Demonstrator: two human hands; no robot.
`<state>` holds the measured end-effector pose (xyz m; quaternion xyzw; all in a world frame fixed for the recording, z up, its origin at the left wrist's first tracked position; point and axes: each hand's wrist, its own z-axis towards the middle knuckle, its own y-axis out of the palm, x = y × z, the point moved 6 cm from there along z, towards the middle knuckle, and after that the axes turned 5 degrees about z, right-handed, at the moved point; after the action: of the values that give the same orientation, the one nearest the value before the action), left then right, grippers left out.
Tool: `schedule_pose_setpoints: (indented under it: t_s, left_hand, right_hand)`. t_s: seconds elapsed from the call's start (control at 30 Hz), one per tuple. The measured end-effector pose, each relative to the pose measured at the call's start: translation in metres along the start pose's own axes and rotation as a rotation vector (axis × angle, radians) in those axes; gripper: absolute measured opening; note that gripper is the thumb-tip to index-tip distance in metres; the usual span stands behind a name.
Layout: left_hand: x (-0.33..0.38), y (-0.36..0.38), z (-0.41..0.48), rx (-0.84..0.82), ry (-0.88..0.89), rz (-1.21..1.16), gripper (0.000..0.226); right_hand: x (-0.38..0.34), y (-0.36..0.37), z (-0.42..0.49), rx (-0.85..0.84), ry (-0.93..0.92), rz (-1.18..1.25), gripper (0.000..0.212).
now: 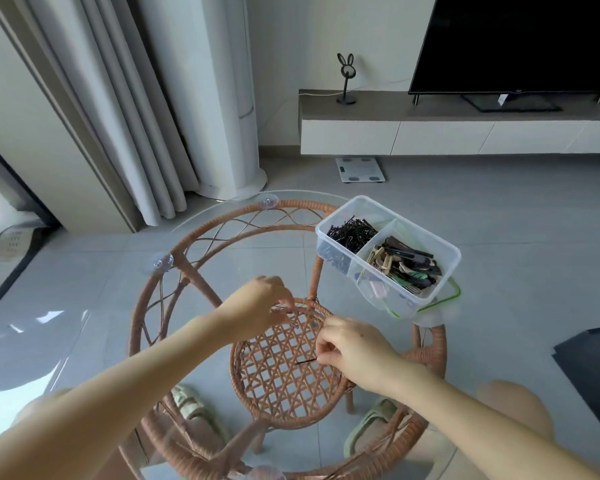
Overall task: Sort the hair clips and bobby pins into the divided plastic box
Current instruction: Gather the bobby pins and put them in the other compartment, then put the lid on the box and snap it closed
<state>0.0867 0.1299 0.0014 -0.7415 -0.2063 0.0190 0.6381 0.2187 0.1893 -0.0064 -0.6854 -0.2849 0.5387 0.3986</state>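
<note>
A clear divided plastic box [445,252] stands on the glass tabletop at the right. Its left compartment holds a heap of black bobby pins [352,234]; its right compartment holds several brown, beige and green hair clips [407,265]. My right hand [352,349] pinches one end of a black bobby pin [305,361] lying on the glass near the middle. My left hand [262,308] is to its upper left, fingertips closed on something thin and dark that I cannot make out.
The round glass top [84,341] rests on a woven rattan frame [184,268] with a lower woven shelf [284,372]. A green box lid [452,296] lies under the box. Slippers [369,426] show beneath. A TV stands at the back right.
</note>
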Motion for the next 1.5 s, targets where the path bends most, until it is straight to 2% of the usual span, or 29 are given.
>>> schedule_pose_setpoints:
  t_s: [0.07,0.13,0.23,0.3,0.33,0.37,0.43,0.53,0.57,0.63,0.7,0.77,0.83,0.9,0.97,1.07,1.1,1.2,1.23,1.4,1.5]
  left_hand:
    - [0.001,0.016,0.000,0.059,0.027,0.036,0.021]
    - [0.005,0.028,0.001,0.097,0.030,0.106,0.021]
    - [0.006,0.034,-0.003,0.151,0.005,0.178,0.021]
    - [0.007,0.018,-0.002,0.214,-0.041,0.100,0.021]
    - [0.011,0.005,0.002,0.269,-0.061,0.037,0.020]
    - [0.016,-0.012,0.008,0.327,-0.072,-0.025,0.018]
    - [0.031,-0.043,0.028,0.413,-0.057,-0.083,0.019]
    - [0.050,-0.073,0.065,0.468,-0.022,-0.088,0.022]
    - [0.053,-0.078,0.074,0.485,-0.009,-0.088,0.024]
    - [0.056,-0.082,0.089,0.516,0.015,-0.035,0.027]
    - [0.051,-0.079,0.100,0.506,-0.046,0.041,0.027]
    - [0.040,-0.069,0.111,0.393,-0.187,-0.006,0.032]
    - [0.031,-0.057,0.116,0.272,-0.276,-0.138,0.030]
    - [0.027,-0.052,0.117,0.240,-0.303,-0.209,0.022]
    - [0.025,-0.054,0.111,0.243,-0.337,-0.229,0.029]
    - [0.015,-0.054,0.086,0.264,-0.380,-0.319,0.035]
    - [0.007,-0.051,0.074,0.279,-0.391,-0.370,0.033]
    - [-0.022,-0.037,0.021,0.337,-0.450,-0.528,0.030]
    - [-0.032,-0.032,0.002,0.357,-0.486,-0.557,0.030]
    - [-0.065,-0.018,-0.062,0.429,-0.617,-0.513,0.032]
    - [-0.070,-0.015,-0.070,0.417,-0.620,-0.503,0.033]
  right_hand:
    - [-0.008,0.004,-0.001,-0.008,-0.055,-0.103,0.014]
    - [-0.013,-0.008,-0.001,0.055,-0.064,-0.155,0.014]
    - [-0.009,-0.066,0.007,0.331,0.001,-0.095,0.014]
    - [0.011,-0.113,0.018,0.522,0.107,-0.103,0.013]
    - [0.023,-0.131,0.027,0.561,0.165,-0.129,0.013]
    - [0.033,-0.142,0.038,0.556,0.204,-0.160,0.013]
    - [0.048,-0.143,0.060,0.438,0.225,-0.173,0.015]
    - [0.061,-0.130,0.076,0.269,0.224,-0.045,0.015]
    - [0.063,-0.130,0.073,0.280,0.233,0.028,0.016]
    - [0.067,-0.138,0.053,0.433,0.253,0.055,0.020]
    - [0.071,-0.148,0.021,0.654,0.331,-0.126,0.022]
    - [0.079,-0.148,-0.014,0.763,0.502,-0.242,0.037]
    - [0.098,-0.135,-0.039,0.695,0.711,-0.139,0.054]
    - [0.115,-0.114,-0.048,0.594,0.819,0.164,0.054]
    - [0.118,-0.103,-0.049,0.608,0.803,0.424,0.042]
    - [0.102,-0.107,-0.047,0.685,0.734,0.399,0.020]
    - [0.094,-0.107,-0.046,0.697,0.705,0.362,0.022]
    - [0.063,-0.093,-0.036,0.664,0.563,0.264,0.057]
    - [0.053,-0.083,-0.031,0.630,0.516,0.254,0.061]
    - [0.023,-0.034,-0.013,0.496,0.367,0.346,0.063]
    - [0.026,-0.040,-0.016,0.532,0.323,0.394,0.048]
